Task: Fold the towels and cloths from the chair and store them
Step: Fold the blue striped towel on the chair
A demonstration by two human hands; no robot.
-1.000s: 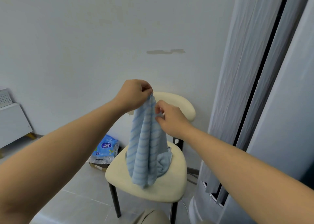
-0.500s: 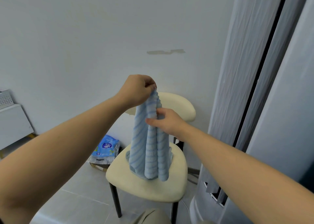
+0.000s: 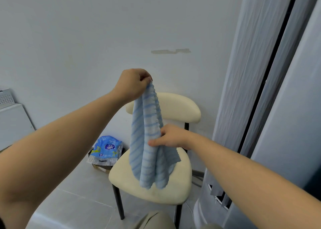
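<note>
A light blue striped towel point(image 3: 146, 152) hangs in long folds above the cream chair point(image 3: 151, 190). My left hand point(image 3: 133, 83) pinches its top corner, held high in front of the chair back. My right hand point(image 3: 171, 138) grips the towel's right edge about halfway down, fingers wrapped on the cloth. The towel's lower end dangles just over the seat; whether it touches the seat I cannot tell. No other cloths show on the chair.
A blue plastic package point(image 3: 106, 149) lies on a cardboard box on the floor left of the chair. A tall grey standing unit point(image 3: 243, 107) rises at the right. A white low cabinet point(image 3: 12, 122) stands at the far left against the wall.
My left hand has lifted the towel higher, raising its lower end off the seat. My right hand has slid down the towel's edge from near the top to its middle.
</note>
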